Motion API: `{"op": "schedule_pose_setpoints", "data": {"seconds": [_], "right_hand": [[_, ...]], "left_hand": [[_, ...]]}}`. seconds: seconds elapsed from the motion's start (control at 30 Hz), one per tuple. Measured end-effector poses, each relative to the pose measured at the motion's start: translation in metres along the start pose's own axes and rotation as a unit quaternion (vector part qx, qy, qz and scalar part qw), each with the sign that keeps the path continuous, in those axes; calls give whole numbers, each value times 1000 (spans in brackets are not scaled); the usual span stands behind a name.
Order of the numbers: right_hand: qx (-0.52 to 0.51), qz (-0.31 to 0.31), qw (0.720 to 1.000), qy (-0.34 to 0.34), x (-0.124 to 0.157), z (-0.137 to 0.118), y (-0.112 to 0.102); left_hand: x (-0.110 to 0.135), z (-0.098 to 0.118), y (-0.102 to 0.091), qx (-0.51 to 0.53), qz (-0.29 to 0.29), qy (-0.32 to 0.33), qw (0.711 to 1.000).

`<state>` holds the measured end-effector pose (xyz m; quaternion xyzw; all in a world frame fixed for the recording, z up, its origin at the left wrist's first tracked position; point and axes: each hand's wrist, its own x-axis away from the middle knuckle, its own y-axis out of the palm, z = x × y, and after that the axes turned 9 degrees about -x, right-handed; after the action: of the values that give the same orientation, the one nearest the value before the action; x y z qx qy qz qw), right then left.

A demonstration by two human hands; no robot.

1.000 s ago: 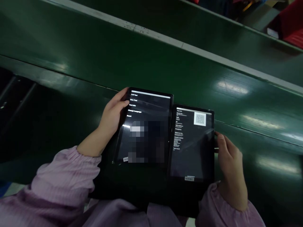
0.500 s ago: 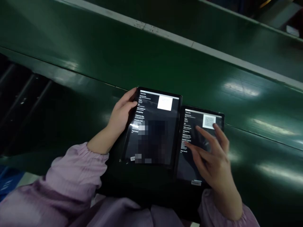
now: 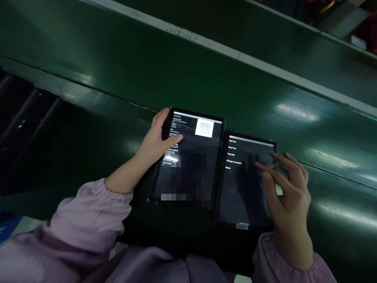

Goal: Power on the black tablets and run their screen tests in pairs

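Note:
Two dark tablets lie side by side in front of me, both screens lit. My left hand (image 3: pixel 156 139) grips the left tablet (image 3: pixel 194 157) by its left edge, thumb over the screen and fingers behind the corner. That screen has lines of white text and a white square with a code in it. Over the right edge of the right tablet (image 3: pixel 232 196) hovers my right hand (image 3: pixel 290 192), fingers apart and holding nothing. A short text menu fills the upper left of this screen, and a small label sticks to its lower edge. Whether a fingertip touches the glass I cannot tell.
A green work surface (image 3: pixel 123 78) runs across the view, with a pale strip (image 3: pixel 212 41) along it. Dark rails (image 3: pixel 26 114) stand at the left. Something blue (image 3: pixel 10 228) shows at the lower left, and blurred items lie at the top right.
My right hand has moved right, off the middle of the right tablet, whose screen went from test text with a code to a menu. My left thumb reaches further over its screen, where a code now shows.

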<state>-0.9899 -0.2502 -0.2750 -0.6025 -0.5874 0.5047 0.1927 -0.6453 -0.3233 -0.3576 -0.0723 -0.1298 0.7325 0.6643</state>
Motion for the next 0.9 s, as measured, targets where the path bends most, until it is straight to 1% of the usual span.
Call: {"op": "schedule_pose_setpoints", "data": {"seconds": [0.1,0.17,0.3,0.43,0.57,0.67,0.77,0.9], "right_hand": [[26,-2,1000,-11,-6,12,6],[35,-1,999,-11,-9,17,12],[29,0,1000,-6,-9,23,17],[14,27,999,16,-6,26,10],[7,49,998,31,-1,24,5],[-4,44,998,36,3,20,4],[-19,30,999,25,7,14,4],[-23,29,999,1,10,8,6]], "left_hand": [[-1,-5,-1,72,1,-12,997],[-5,-7,-1,99,18,-11,995],[-18,-8,-1,76,51,-1,996],[-27,-6,-2,44,50,5,998],[-29,-7,0,36,48,2,998],[-29,-7,2,34,51,-3,998],[-28,-4,2,43,54,-18,997],[-24,3,1,62,58,-32,996]]}}
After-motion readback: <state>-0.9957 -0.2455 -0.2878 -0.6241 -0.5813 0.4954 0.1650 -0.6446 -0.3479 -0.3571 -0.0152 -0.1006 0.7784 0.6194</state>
